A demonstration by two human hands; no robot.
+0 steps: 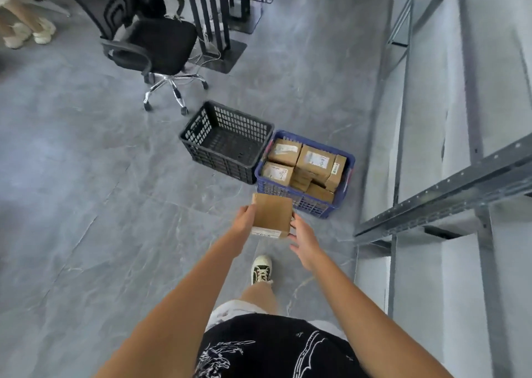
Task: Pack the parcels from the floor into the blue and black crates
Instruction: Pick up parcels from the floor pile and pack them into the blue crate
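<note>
You hold a flat brown cardboard parcel (pixel 272 214) out in front of you above the grey marbled floor (pixel 86 205), just short of the crates. Your left hand (pixel 244 223) grips its left edge, fingers wrapped under it and out of sight. Your right hand (pixel 305 241) is at the parcel's right edge with fingers relaxed and loosely spread, the fingertips touching the box near its lower right corner. A white label shows on the parcel's near face.

The blue plastic lattice crate (pixel 305 202) sits on the floor just beyond the parcel, packed with brown cardboard boxes (pixel 315 160), several with white labels facing up. The black plastic lattice crate (pixel 227 141) touches the blue crate's left side, and no parcels show inside it.

A black office chair on a chrome wheeled base (pixel 157 49) stands beyond the black crate. Grey metal shelving (pixel 449 193) runs along the floor's right edge. Your white-toed sneaker (pixel 261 268) is planted below the parcel.
</note>
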